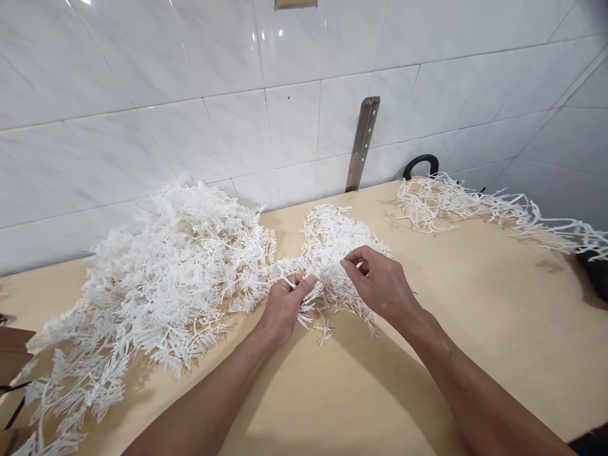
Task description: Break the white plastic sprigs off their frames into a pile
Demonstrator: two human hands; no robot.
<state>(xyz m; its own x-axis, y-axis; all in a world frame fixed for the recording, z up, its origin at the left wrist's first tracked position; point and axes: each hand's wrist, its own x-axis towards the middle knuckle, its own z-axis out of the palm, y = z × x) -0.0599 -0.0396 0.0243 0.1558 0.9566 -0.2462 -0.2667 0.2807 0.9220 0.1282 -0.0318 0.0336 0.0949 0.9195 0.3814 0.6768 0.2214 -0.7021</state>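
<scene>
Near the middle of the view, my left hand (285,305) is closed on a white feathery sprig, whose thin tips stick out below the thumb. To its right, my right hand (373,275) has thumb and forefinger pinched together over a pile of small white pieces (335,237); whether anything is between the fingertips is too small to tell. A large heap of white branching sprigs (175,272) lies left of my left hand, and its right edge reaches toward the small pile. A few loose bits (325,332) lie just below the hands.
Bare white stems (441,199) lie along the back right of the wooden table (498,329). Behind them is a black curved handle (422,164). A metal bracket (363,144) stands against the tiled wall. A brown cardboard box (14,351) is at the left edge.
</scene>
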